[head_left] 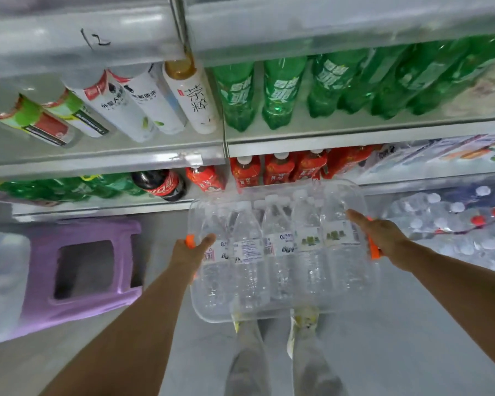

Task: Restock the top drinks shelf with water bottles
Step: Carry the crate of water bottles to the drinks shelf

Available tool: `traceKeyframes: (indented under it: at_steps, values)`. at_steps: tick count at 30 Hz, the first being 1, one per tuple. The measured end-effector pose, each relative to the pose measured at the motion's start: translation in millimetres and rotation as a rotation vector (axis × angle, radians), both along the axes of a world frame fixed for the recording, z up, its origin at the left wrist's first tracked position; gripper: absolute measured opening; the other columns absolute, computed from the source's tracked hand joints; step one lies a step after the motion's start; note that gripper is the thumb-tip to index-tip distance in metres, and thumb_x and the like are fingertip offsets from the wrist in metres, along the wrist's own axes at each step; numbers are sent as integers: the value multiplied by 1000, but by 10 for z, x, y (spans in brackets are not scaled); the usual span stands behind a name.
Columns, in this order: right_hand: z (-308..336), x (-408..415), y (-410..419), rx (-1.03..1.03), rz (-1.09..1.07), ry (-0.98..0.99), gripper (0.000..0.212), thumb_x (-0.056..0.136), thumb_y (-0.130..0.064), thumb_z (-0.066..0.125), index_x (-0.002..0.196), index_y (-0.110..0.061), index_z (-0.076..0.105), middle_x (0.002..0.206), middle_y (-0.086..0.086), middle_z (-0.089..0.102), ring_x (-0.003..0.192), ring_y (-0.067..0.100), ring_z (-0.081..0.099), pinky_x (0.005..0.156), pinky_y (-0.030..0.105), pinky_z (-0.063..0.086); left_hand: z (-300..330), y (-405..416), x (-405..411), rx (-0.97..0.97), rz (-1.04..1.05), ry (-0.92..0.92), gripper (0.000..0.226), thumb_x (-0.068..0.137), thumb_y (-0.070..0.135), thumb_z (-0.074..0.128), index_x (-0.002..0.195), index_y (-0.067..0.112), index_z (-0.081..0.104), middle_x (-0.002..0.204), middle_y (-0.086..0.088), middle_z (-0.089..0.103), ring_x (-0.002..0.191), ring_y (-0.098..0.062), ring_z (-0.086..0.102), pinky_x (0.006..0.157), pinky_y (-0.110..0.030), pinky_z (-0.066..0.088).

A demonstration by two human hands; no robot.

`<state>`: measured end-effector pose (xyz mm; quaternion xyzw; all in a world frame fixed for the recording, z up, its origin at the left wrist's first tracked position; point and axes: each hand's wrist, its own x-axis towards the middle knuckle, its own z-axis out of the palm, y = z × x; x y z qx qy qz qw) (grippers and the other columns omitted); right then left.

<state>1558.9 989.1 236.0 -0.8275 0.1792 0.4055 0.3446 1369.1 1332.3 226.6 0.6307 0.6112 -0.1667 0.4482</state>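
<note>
Purple plastic stool (80, 270) stands at lower left of the frame, below shelves (103, 162) of drinks. At centre, the left hand (190, 251) and right hand (383, 234) each clamp an orange handle on a clear bin (280, 308) of water bottles (247, 247), held above the floor (412, 338). More bottled water (455, 221) sits at right.

A purple plastic stool (77, 272) stands on pale floor (397, 338) beside metal shelving (355, 135).

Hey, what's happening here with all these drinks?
A person stands at drinks shelves, holding a clear plastic basket of water bottles by its orange handles, left hand on one side, right hand on the other. The basket is off the floor, above their feet. Green soda bottles fill a shelf above. A purple plastic stool sits to the left.
</note>
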Motion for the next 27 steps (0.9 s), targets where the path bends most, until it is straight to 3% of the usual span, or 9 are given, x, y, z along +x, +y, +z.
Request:
traceKeyframes:
  at_steps: [4, 8, 13, 16, 20, 23, 25, 27]
  values:
    - [-39, 36, 17, 9, 0, 19, 63, 78, -71, 64, 69, -10, 57, 66, 11, 59, 65, 27, 58, 68, 35, 48, -42, 20, 5, -18, 35, 5, 66, 79, 49, 78, 118, 0, 57, 105, -17, 62, 90, -30, 56, 78, -36, 43]
    - [-44, 12, 43, -3, 5, 9, 59, 78, -69, 63, 67, -11, 58, 54, 4, 57, 58, 23, 56, 61, 30, 46, -74, 23, 2, -35, 55, -9, 63, 79, 47, 79, 117, 2, 57, 104, -15, 63, 91, -30, 56, 78, -37, 41]
    - [-52, 32, 14, -10, 11, 31, 70, 72, -76, 62, 84, -7, 64, 70, 8, 61, 64, 23, 58, 62, 31, 48, -28, 8, 31, -53, 116, -21, 64, 78, 44, 81, 120, 2, 55, 112, -17, 64, 95, -31, 58, 83, -40, 46]
    - [-57, 30, -45, -18, 5, 58, 81, 58, -83, 62, 85, -7, 65, 66, 7, 60, 65, 25, 58, 66, 35, 50, -5, -55, 58, -60, 143, -23, 66, 78, 43, 81, 123, 4, 53, 115, -16, 62, 100, -32, 57, 93, -43, 47]
    - [-58, 41, -189, -32, 16, 79, 95, 59, -88, 59, 100, -3, 66, 82, 14, 65, 75, 29, 61, 75, 41, 53, -1, -126, 128, -83, 137, -24, 65, 79, 43, 80, 124, 4, 53, 107, -15, 62, 91, -29, 55, 84, -39, 44]
    - [-24, 44, -234, -19, 8, 83, 89, 65, -86, 59, 101, -5, 68, 91, 17, 70, 84, 33, 66, 83, 46, 54, -12, -173, 165, -89, 118, -19, 66, 80, 45, 79, 124, 4, 52, 99, -10, 58, 88, -26, 54, 80, -38, 40]
    - [12, 34, -201, -11, -12, 82, 82, 61, -84, 60, 91, -8, 68, 80, 12, 69, 76, 29, 65, 76, 42, 54, -18, -168, 177, -83, 102, -6, 68, 79, 47, 79, 125, 5, 51, 107, -13, 59, 95, -29, 53, 82, -39, 40]
    - [32, 11, -148, 2, -36, 70, 70, 61, -79, 60, 77, -11, 64, 56, 2, 63, 61, 22, 58, 64, 34, 48, -46, -129, 168, -79, 99, 7, 69, 79, 48, 79, 126, 6, 52, 115, -14, 59, 99, -30, 53, 83, -40, 42]
